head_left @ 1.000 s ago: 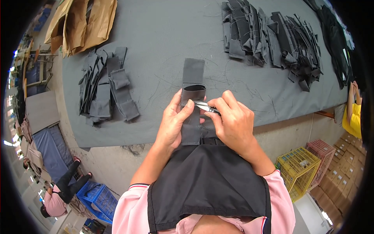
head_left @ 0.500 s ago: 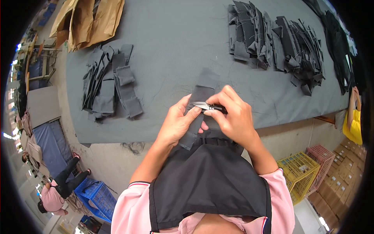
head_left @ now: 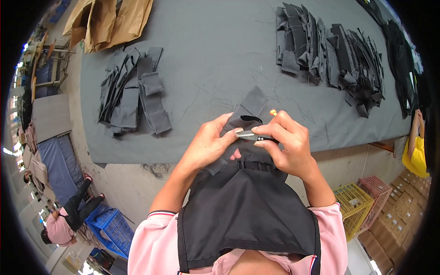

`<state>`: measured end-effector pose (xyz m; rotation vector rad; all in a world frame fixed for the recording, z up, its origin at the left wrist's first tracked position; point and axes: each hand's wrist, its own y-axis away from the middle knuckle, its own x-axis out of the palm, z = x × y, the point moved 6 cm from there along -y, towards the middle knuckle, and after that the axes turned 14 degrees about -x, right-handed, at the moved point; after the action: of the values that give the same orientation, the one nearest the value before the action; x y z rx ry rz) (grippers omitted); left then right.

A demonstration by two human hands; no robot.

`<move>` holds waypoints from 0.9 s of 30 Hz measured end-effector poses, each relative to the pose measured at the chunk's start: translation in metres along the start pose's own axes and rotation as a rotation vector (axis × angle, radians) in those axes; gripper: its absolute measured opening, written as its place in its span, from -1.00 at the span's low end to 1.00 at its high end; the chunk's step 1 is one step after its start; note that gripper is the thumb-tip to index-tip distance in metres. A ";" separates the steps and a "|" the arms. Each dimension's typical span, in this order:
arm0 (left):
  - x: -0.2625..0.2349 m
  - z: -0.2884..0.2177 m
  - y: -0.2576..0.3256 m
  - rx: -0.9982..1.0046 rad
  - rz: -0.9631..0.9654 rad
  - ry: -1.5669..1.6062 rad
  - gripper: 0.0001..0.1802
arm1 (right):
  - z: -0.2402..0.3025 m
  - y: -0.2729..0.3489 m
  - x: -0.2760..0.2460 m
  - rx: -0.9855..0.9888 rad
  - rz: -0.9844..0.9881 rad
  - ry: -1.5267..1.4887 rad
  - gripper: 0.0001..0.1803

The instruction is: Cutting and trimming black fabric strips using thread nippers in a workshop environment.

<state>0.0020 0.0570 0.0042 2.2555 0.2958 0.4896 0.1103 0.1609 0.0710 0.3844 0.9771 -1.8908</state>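
Left hand (head_left: 206,146) fingers clamp a dark strap (head_left: 243,114) above the near edge of the grey surface (head_left: 215,55) — right hand (head_left: 286,146) fingers pinch small snips (head_left: 252,136) against it, strap piles left and far right.

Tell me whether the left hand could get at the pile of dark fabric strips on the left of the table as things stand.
Probably not right away: the left hand is gripping the dark fabric piece that the right hand is trimming with small snips. The path over the grey table to the strip pile looks unobstructed.
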 end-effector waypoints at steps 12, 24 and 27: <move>0.004 -0.004 0.007 -0.031 0.067 -0.143 -0.62 | -0.010 0.003 0.009 -0.049 0.074 0.082 -0.75; 0.006 -0.005 0.009 -0.048 0.038 -0.200 -0.61 | -0.001 0.002 0.007 -0.086 0.081 0.113 -0.68; 0.009 -0.006 0.010 -0.055 0.050 -0.149 -0.62 | -0.002 0.003 0.006 -0.069 0.072 0.117 -0.68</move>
<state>0.0080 0.0576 0.0170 2.2355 0.1485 0.3492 0.1098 0.1576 0.0645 0.4877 1.0891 -1.7808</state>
